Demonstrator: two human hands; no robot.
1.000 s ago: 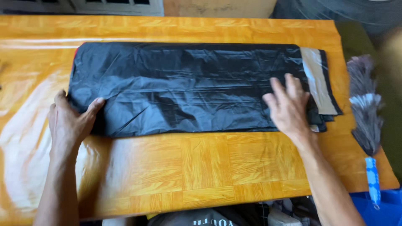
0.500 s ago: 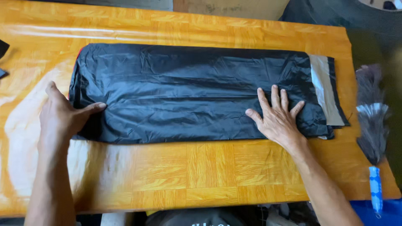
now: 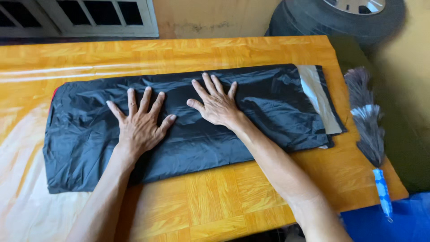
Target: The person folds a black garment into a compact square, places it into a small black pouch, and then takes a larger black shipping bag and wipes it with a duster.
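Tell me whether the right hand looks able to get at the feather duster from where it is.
Probably yes: the right hand lies flat on the black bag, and nothing stands between it and the feather duster at the table's edge.

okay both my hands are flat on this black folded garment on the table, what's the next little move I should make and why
Probably sweep both palms outward toward the ends. The left hand and right hand lie flat, fingers spread, side by side near the middle of the black garment, and creases show in the cloth around and beyond them, toward the grey band at the right end. Pressing outward should flatten those.
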